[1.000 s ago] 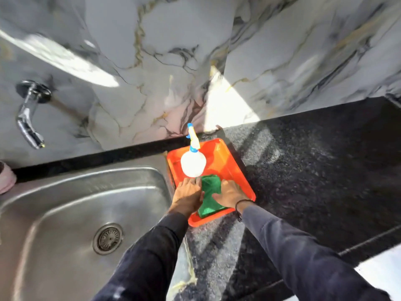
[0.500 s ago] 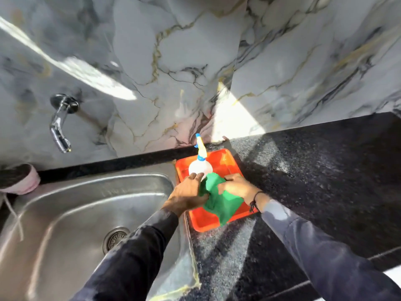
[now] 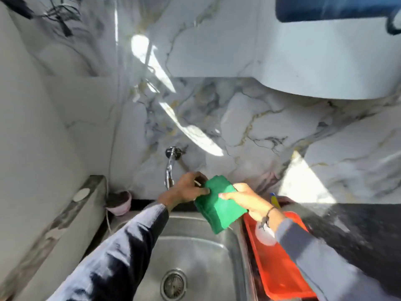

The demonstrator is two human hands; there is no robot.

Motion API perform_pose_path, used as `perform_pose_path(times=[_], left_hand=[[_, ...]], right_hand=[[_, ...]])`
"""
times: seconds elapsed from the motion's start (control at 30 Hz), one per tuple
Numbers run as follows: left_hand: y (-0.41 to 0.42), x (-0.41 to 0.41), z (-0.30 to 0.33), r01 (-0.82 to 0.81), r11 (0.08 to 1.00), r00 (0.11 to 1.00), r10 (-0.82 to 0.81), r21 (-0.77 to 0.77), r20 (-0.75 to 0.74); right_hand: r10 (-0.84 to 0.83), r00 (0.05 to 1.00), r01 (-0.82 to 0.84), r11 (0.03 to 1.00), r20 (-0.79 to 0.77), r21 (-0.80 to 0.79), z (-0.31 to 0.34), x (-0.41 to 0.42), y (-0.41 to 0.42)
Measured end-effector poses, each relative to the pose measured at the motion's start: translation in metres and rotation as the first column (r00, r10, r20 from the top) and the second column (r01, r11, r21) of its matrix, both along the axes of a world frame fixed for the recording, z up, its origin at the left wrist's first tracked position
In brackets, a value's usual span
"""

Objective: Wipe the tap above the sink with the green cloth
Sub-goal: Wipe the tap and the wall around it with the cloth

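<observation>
The chrome tap juts from the marble wall above the steel sink. A folded green cloth hangs in the air over the sink's back edge, just right of the tap's spout. My left hand grips the cloth's left edge and sits close beside the spout. My right hand pinches the cloth's right side. The cloth is apart from the tap.
An orange tray lies on the black counter right of the sink, holding a white spray bottle partly hidden by my right wrist. A pink bowl sits at the sink's back left corner. A marble side ledge rises on the left.
Both hands lifted the green cloth out of the orange tray and carried it left and up to beside the tap. The view has swung left and upward.
</observation>
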State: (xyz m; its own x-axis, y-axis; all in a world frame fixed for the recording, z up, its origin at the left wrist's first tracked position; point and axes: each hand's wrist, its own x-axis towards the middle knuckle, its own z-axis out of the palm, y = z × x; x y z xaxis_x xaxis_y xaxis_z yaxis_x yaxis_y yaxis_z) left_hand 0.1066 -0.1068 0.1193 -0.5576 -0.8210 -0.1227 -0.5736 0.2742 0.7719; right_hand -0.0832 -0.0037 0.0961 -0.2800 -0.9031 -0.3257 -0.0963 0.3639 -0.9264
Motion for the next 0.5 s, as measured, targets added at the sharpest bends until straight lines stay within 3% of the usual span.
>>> perform_pose_path(times=[0.13,0.23,0.3,0.37,0.43,0.5], left_hand=[[-0.070,0.061,0.014,-0.060,0.933,0.993,0.091,-0.353,0.071],[-0.117,0.094,0.020,0.037,0.768,0.976,0.110,-0.640,0.189],[-0.150,0.102,0.025,0.150,0.567,0.958,0.120,-0.810,0.260],[-0.182,0.102,0.033,0.274,0.285,0.933,0.153,-0.919,0.326],[-0.217,0.101,0.046,0.415,0.000,0.892,0.198,-0.910,0.407],[-0.250,0.099,0.056,0.507,-0.168,0.857,0.205,-0.845,0.473]], right_hand=[[-0.288,0.956,0.293,0.951,0.062,-0.100,-0.004,0.045,-0.066],[-0.376,0.925,0.362,0.916,-0.053,-0.171,-0.003,0.068,-0.108],[-0.451,0.886,0.412,0.872,-0.107,-0.264,0.003,0.084,-0.135],[-0.543,0.813,0.456,0.819,-0.211,-0.349,0.013,0.104,-0.161],[-0.576,0.731,0.426,0.803,-0.365,-0.416,0.017,0.126,-0.188],[-0.487,0.701,0.304,0.865,-0.521,-0.400,0.012,0.143,-0.206]])
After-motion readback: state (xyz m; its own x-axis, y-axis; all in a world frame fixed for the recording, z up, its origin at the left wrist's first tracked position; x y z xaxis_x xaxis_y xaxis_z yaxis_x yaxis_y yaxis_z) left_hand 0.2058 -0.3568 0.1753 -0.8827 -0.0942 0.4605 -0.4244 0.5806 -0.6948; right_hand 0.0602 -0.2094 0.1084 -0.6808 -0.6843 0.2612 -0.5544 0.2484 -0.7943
